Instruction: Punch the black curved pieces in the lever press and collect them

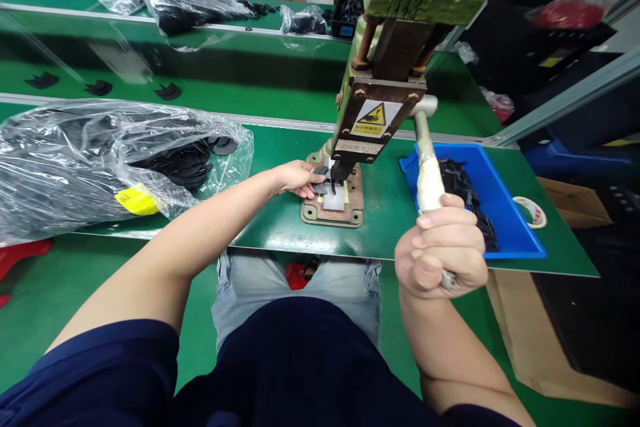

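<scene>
A green hand press (380,87) stands on the green table (280,227), its ram down over a metal base plate (333,203). My right hand (443,253) is wrapped round the press's taped lever handle (429,173), which is pulled down toward me. My left hand (297,178) reaches to the base plate and pinches a small dark curved part (323,183) under the ram.
A large clear plastic bag (100,160) full of dark parts lies at the left. A blue tray (500,207) with dark parts sits at the right, a tape roll (531,211) beside it. More bags and loose parts lie on the far benches.
</scene>
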### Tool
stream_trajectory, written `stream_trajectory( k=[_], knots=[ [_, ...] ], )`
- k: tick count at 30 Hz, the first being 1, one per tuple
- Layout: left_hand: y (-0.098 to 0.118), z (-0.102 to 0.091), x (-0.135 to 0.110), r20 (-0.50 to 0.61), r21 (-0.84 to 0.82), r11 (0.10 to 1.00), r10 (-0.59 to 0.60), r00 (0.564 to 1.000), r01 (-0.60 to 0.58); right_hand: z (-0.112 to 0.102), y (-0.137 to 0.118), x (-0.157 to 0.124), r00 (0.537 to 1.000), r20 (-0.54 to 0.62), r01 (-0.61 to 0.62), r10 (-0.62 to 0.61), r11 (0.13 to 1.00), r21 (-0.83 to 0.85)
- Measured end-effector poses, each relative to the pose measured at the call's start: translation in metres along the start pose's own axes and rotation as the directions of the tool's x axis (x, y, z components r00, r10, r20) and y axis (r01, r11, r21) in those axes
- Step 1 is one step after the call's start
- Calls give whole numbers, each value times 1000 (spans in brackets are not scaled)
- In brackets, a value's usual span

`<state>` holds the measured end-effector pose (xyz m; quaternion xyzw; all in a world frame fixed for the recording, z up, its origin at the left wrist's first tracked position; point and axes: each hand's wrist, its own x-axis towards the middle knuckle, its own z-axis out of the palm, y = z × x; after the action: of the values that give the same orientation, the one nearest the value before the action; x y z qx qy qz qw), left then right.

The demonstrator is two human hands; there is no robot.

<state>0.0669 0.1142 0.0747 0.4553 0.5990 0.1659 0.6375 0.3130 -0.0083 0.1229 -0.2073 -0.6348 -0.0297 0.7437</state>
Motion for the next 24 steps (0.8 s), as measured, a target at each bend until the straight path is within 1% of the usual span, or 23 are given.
stream_trajectory(
  k=[2, 3, 5, 6, 7, 9, 10, 11, 12, 13, 14, 15, 16, 18, 19, 20, 21, 22, 23, 24],
  knots=[
    [-2, 1, 1, -10, -22, 1000, 13, 1000, -13, 4, 1, 9, 999, -34, 24, -24, 1000, 10],
    [-4, 2, 1, -14, -34, 999, 22, 1000, -23, 6, 2, 18, 998, -47, 34, -32, 999, 27],
    [-7, 5, 0, -21, -65, 996, 53, 998, -54, 11, 2, 45, 998, -49, 50, -46, 994, 95],
    [-8, 7, -1, -30, -86, 993, 76, 997, -79, 12, 2, 62, 999, -30, 47, -44, 990, 131],
    [-11, 9, -4, -40, -112, 988, 101, 994, -105, 13, 2, 79, 1000, 1, 24, -24, 988, 156],
    [-17, 13, -13, -73, -161, 974, 150, 986, -160, 13, 2, 108, 995, 63, -82, 73, 986, 146],
    [-20, 14, -21, -92, -178, 966, 173, 981, -187, 12, 3, 116, 988, 78, -142, 133, 982, 122],
    [-24, 14, -30, -108, -187, 958, 200, 974, -218, 11, 5, 119, 979, 84, -195, 187, 976, 98],
    [-29, 13, -40, -120, -190, 949, 231, 966, -251, 10, 8, 115, 971, 74, -233, 227, 969, 81],
    [-33, 12, -51, -127, -189, 939, 265, 956, -286, 10, 12, 104, 965, 64, -258, 254, 964, 68],
    [-38, 11, -63, -131, -187, 928, 302, 944, -322, 11, 17, 87, 958, 70, -282, 278, 958, 54],
    [-42, 9, -75, -134, -187, 916, 335, 933, -356, 12, 21, 65, 942, 99, -325, 320, 945, 37],
    [-45, 9, -86, -138, -189, 903, 365, 921, -386, 14, 23, 41, 911, 178, -381, 372, 924, 21],
    [-50, 10, -107, -142, -192, 882, 408, 902, -429, 21, 23, -9, 793, 396, -496, 463, 868, -20],
    [-52, 12, -116, -139, -195, 874, 424, 895, -444, 26, 19, -32, 730, 479, -538, 488, 842, -37],
    [-53, 15, -123, -131, -200, 867, 437, 890, -456, 31, 15, -51, 674, 544, -571, 500, 820, -47],
    [-53, 19, -129, -117, -204, 862, 449, 886, -464, 37, 9, -66, 634, 584, -595, 507, 802, -52],
    [-53, 23, -134, -101, -206, 859, 458, 883, -469, 42, 5, -77, 609, 607, -611, 511, 790, -52],
    [-54, 26, -138, -86, -207, 856, 466, 881, -473, 46, 1, -84, 599, 614, -621, 515, 782, -50],
    [-54, 30, -141, -76, -205, 855, 470, 879, -476, 49, -3, -89, 600, 608, -626, 520, 778, -48]
  ],
)
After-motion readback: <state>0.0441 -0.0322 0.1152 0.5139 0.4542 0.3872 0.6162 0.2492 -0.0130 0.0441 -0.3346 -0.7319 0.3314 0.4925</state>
